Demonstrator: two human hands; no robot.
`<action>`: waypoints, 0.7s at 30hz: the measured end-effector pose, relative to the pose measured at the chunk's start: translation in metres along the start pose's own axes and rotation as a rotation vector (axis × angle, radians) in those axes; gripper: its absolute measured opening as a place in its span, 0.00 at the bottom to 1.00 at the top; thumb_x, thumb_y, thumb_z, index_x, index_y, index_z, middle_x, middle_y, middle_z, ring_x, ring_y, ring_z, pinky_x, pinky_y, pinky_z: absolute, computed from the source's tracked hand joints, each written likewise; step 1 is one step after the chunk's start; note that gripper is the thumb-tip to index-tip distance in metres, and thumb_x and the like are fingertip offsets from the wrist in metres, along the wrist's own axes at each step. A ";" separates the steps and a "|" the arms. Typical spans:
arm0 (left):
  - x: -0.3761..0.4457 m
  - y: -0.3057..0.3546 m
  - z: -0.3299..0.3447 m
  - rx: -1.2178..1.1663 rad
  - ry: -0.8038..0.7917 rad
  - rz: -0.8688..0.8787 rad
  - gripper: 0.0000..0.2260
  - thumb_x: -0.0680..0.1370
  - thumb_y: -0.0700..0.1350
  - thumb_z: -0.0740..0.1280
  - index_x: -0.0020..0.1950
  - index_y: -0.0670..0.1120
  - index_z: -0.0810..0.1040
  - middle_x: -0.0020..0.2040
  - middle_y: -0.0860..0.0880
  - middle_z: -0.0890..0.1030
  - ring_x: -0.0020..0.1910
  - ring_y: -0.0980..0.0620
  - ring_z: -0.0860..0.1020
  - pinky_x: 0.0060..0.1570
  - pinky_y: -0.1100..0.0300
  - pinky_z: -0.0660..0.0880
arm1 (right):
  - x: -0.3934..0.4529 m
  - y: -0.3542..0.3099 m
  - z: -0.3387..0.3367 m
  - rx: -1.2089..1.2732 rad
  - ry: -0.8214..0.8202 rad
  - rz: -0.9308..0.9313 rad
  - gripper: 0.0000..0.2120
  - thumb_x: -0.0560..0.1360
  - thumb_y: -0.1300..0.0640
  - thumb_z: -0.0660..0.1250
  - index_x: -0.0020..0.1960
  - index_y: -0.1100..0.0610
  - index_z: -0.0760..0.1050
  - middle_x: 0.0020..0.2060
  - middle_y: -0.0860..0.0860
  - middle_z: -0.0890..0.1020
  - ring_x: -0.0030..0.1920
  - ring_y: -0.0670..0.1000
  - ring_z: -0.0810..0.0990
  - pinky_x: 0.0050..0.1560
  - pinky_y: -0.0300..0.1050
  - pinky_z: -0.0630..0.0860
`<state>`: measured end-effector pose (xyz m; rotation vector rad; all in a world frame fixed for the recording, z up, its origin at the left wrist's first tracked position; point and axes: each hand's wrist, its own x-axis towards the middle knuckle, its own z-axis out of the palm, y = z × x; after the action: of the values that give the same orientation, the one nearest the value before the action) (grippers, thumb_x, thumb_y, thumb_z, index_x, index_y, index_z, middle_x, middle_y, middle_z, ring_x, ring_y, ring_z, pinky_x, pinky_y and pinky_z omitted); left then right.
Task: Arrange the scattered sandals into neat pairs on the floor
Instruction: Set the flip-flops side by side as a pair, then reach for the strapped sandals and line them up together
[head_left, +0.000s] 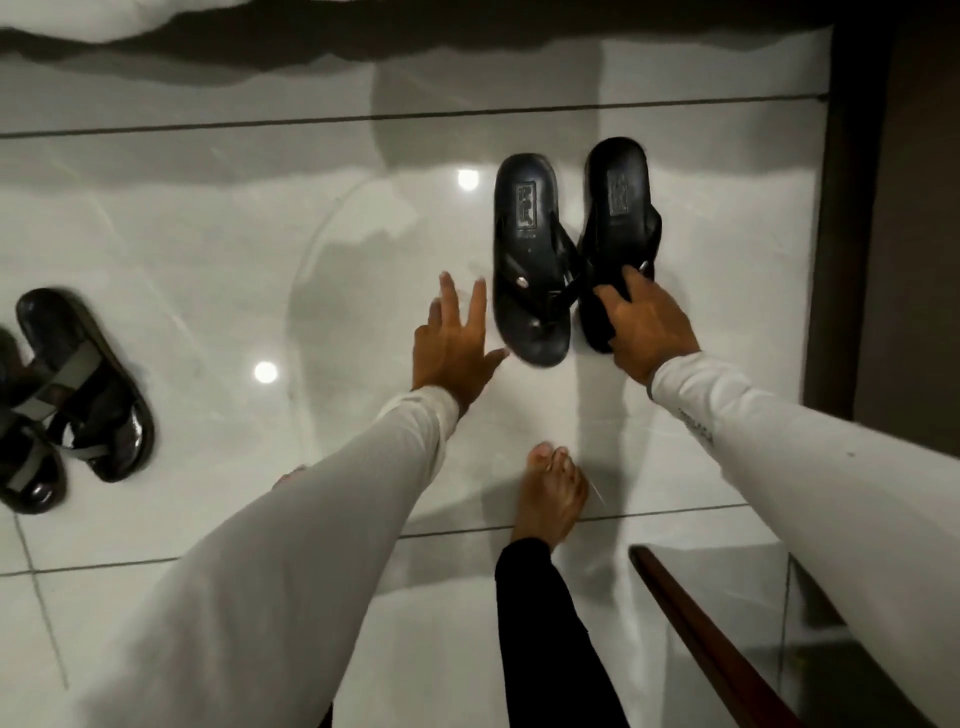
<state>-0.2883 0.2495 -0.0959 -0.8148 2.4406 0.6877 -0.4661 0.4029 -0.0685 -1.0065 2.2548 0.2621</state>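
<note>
While the right hand (649, 332) grips the toe end of one black thong sandal (621, 218), its mate (530, 260) lies just beside it on the glossy white tile floor (208, 234). Left hand (452, 343): empty, fingers spread wide, near the mate. Two black strapped sandals (78, 395): overlapping, well apart at left.

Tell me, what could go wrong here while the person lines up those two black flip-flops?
1. The right hand grips only the toe end of the right flip-flop, which looks tilted; it might slip or land crooked beside the left flip-flop.
2. The open left hand hovers close and could nudge that flip-flop askew.
3. The bare foot stands on glossy tile floor while the person leans forward, so slipping seems possible.
</note>
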 end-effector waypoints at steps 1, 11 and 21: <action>-0.019 -0.016 0.003 0.047 0.007 0.004 0.41 0.77 0.61 0.65 0.81 0.47 0.49 0.80 0.35 0.48 0.76 0.34 0.60 0.66 0.41 0.70 | -0.010 -0.012 0.004 -0.014 -0.007 -0.014 0.35 0.66 0.64 0.73 0.71 0.60 0.67 0.71 0.67 0.65 0.66 0.70 0.69 0.65 0.61 0.71; -0.196 -0.191 -0.028 0.172 -0.063 -0.140 0.42 0.76 0.67 0.58 0.82 0.51 0.44 0.81 0.39 0.44 0.79 0.38 0.51 0.72 0.40 0.58 | -0.050 -0.231 -0.001 -0.119 -0.075 -0.209 0.46 0.71 0.44 0.71 0.79 0.54 0.49 0.78 0.63 0.54 0.77 0.64 0.53 0.75 0.60 0.55; -0.266 -0.387 -0.083 0.122 0.013 -0.335 0.44 0.73 0.63 0.67 0.81 0.49 0.50 0.80 0.38 0.53 0.74 0.37 0.63 0.65 0.42 0.69 | -0.043 -0.484 0.006 -0.119 -0.257 -0.320 0.40 0.74 0.57 0.69 0.79 0.52 0.49 0.73 0.62 0.64 0.71 0.64 0.66 0.66 0.58 0.68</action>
<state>0.1287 0.0400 0.0009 -1.1442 2.2532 0.4041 -0.0914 0.0992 -0.0088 -1.2988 1.8350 0.3660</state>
